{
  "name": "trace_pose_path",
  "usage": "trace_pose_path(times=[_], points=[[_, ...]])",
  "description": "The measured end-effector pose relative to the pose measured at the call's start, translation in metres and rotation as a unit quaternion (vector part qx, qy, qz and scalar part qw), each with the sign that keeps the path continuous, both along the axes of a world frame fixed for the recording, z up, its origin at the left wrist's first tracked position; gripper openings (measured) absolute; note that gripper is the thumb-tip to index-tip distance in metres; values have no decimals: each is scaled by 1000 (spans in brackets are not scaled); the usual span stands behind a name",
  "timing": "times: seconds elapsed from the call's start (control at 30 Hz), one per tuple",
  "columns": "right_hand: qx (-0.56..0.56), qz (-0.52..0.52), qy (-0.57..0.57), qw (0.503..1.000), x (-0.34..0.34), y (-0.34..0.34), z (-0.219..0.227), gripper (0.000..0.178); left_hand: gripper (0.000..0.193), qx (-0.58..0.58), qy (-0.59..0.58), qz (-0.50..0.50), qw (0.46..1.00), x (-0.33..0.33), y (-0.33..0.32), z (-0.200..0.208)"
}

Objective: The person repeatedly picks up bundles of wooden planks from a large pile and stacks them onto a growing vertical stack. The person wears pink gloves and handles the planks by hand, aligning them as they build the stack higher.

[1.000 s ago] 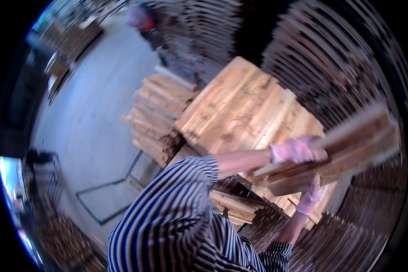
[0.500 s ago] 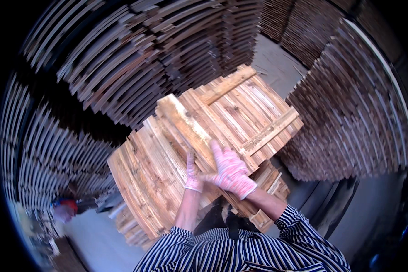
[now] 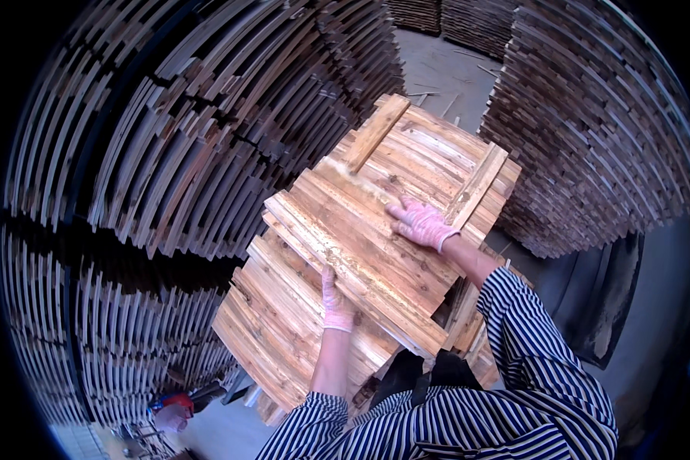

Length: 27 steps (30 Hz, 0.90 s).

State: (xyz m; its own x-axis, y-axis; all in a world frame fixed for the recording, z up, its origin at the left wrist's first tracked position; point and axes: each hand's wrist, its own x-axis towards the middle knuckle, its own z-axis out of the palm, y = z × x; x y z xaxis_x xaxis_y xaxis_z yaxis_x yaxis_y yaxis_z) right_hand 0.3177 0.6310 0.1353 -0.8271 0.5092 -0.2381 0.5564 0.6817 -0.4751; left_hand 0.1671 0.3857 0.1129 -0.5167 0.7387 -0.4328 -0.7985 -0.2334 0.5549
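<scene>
Long pale wooden planks (image 3: 360,207) lie side by side on a raised stack. My left hand (image 3: 337,307), in a pink-white knit glove, is at the near left edge of the nearest wooden plank (image 3: 353,268). Its thumb points up against that edge and the fingers curl out of sight under it. My right hand (image 3: 422,222), in a matching glove, rests on top of the planks with its fingers spread and holds nothing. A crosswise batten (image 3: 479,184) lies just beyond it.
Another batten (image 3: 379,134) crosses the far end of the planks. A lower layer of boards (image 3: 276,322) extends on the left. Tall stacks of boards (image 3: 192,146) rise at the left, with another stack (image 3: 590,130) at the right. A person (image 3: 172,410) is at the lower left.
My right hand has moved away from the left one, out onto the planks, and spread. The nearest plank, tilted before, now lies flatter beside the others. The whole view has turned.
</scene>
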Motion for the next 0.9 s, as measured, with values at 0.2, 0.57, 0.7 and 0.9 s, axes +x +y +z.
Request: trace_pose_path(times=[0.2, 0.57, 0.7, 0.9], points=[[-140, -9, 40, 989, -17, -111, 91, 95, 92, -17, -1, -52, 998, 7, 32, 10], [32, -57, 33, 997, -1, 69, 10, 52, 85, 27, -35, -165, 985, 12, 82, 5], [119, 22, -12, 993, -28, 25, 37, 54, 95, -20, -14, -146, 989, 3, 79, 6], [-45, -43, 94, 994, -21, -38, 61, 82, 126, -83, -24, -133, 987, 14, 118, 38]])
